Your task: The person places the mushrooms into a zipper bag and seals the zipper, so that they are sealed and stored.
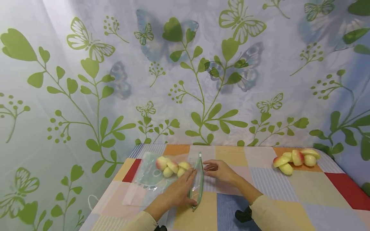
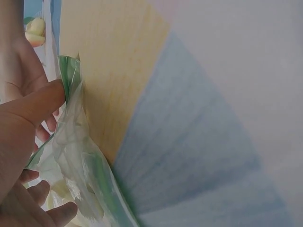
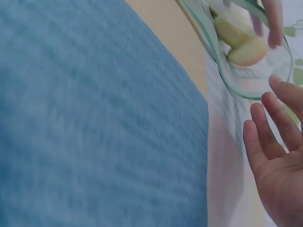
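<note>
A clear zip bag (image 1: 199, 183) with a green seal strip lies on the table, its mouth parted and facing right. Several yellow toy mushrooms (image 1: 168, 167) with reddish caps are inside it. My left hand (image 1: 180, 189) rests across the bag near the mouth, fingers spread. In the left wrist view, its thumb (image 2: 47, 101) touches one end of the green strip. Just right of the mouth, my right hand (image 1: 221, 171) holds nothing, its fingers loosely bent. In the right wrist view, these fingers (image 3: 272, 125) are beside the green rim, apart from the mushrooms (image 3: 246, 49).
More toy mushrooms (image 1: 297, 158) lie in a group at the table's far right. A patchwork cloth (image 1: 268, 183) covers the table. Behind it hangs a curtain (image 1: 185, 80) printed with leaves and butterflies.
</note>
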{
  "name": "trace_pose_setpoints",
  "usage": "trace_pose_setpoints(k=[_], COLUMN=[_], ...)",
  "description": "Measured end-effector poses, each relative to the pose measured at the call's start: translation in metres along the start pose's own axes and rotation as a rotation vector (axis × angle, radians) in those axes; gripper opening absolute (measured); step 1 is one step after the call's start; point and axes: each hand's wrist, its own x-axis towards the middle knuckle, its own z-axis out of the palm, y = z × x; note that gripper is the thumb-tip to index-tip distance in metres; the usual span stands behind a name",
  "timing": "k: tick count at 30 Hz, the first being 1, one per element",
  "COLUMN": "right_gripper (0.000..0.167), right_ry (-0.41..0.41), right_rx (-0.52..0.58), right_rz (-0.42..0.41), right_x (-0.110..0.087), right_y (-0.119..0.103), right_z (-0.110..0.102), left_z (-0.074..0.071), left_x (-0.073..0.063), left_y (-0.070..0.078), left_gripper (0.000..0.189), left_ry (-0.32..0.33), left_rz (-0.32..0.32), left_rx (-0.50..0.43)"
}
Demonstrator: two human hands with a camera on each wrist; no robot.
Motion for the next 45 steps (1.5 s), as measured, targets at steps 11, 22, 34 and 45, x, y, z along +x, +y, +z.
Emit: trace_pose_setpoints(k=[11,22,34,45], right_gripper=[0.043,0.044,0.046,0.05], right_ry=[0.025,0.037,0.102,0.142], right_rx=[-0.133,-0.148,-0.203,-0.275], right_rz=[0.005,0.024,0.067,0.087], right_x=[-0.017,-0.03,-0.046,-0.07], right_y=[-0.002,-0.004,-0.011,-0.01], right_z=[-0.024,-0.047,-0.075,-0.103], left_z=[0.001,0.0,-0.001,-0.003], left_x=[0.001,0.001,0.001,0.0], left_y=[0.001,0.002,0.002,0.003], left_gripper=[0.124,0.124,0.123,0.123], left_ry=[0.003,-0.002,0.009,-0.004], left_rz=[-0.007,-0.004,0.011,0.003], left_rx=[0.028,0.041,0.05,0.056])
